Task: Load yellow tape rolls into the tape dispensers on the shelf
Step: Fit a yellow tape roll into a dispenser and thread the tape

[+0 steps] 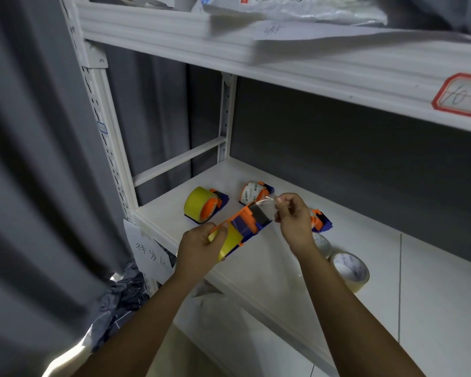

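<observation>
While we hold things above the shelf (256,273):
Left hand (199,248): grips blue-orange dispenser (252,223) with yellow roll (229,242).
Right hand (294,216): pinches tape end (267,200).
Shelf: 1 loaded dispenser (204,204).

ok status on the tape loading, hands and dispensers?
Left hand grips dispenser with yellow roll. Right hand pinches tape end past the cutter. Another loaded dispenser on shelf. Nothing blocking.
</observation>
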`<state>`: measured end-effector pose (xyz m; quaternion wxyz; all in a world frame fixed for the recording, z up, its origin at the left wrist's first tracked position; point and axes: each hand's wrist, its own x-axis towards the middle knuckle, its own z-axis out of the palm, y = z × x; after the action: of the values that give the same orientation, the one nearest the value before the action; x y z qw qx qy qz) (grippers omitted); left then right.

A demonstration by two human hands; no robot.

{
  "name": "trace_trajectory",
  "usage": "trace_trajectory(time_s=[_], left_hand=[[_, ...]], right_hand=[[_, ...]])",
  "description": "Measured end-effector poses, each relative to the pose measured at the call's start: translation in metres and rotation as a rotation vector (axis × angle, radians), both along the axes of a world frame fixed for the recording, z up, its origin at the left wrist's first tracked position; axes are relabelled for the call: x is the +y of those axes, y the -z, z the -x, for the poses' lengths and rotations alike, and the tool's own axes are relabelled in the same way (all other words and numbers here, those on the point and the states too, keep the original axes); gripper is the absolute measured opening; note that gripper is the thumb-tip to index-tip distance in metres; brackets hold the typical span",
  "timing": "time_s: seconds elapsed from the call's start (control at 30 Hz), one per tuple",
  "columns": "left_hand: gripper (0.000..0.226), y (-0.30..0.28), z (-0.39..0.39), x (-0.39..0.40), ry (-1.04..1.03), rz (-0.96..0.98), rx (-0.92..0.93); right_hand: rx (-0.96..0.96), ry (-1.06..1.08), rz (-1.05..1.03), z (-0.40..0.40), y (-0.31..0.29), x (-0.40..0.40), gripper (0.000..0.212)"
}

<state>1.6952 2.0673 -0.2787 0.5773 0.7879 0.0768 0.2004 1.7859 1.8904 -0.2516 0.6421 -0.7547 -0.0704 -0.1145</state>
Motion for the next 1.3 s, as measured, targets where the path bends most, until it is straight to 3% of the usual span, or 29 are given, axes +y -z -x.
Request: trace_trajectory(time_s=[0.17, 0.37, 0.47, 0.67, 0.87, 1.13, 1.3], left_hand=[[0.033, 0.003, -0.001, 0.003, 0.013, 0.075, 0.031], [0.036, 0.002, 0.001, 0.004, 0.029, 0.041, 0.006], [0.037, 0.006, 0.000, 0.008, 0.003, 0.006, 0.011], [0.045, 0.011, 0.003, 0.017, -0.005, 0.041, 0.025], [0.048, 0.006, 0.003, 0.017, -0.024, 0.049, -0.029], [0.024, -0.002, 0.000, 0.022, 0.092, 0.152, 0.145], [0.027, 0.000, -0.003, 0.023, 0.032, 0.222, 0.194]], right_hand=[[0.045, 0.016, -0.009, 0.003, 0.004, -0.002, 0.016], [0.300, -0.029, -0.129, 0.007, -0.009, 0.000, 0.018], [0.379, -0.073, -0.094, 0.009, -0.018, 0.000, 0.016], [0.375, -0.234, -0.062, 0.017, -0.028, -0.002, 0.020], [0.420, -0.215, -0.142, 0.021, -0.030, -0.003, 0.026], [0.448, -0.259, -0.229, 0.021, -0.033, -0.008, 0.032], [0.455, -0.298, -0.272, 0.018, -0.034, -0.010, 0.025]])
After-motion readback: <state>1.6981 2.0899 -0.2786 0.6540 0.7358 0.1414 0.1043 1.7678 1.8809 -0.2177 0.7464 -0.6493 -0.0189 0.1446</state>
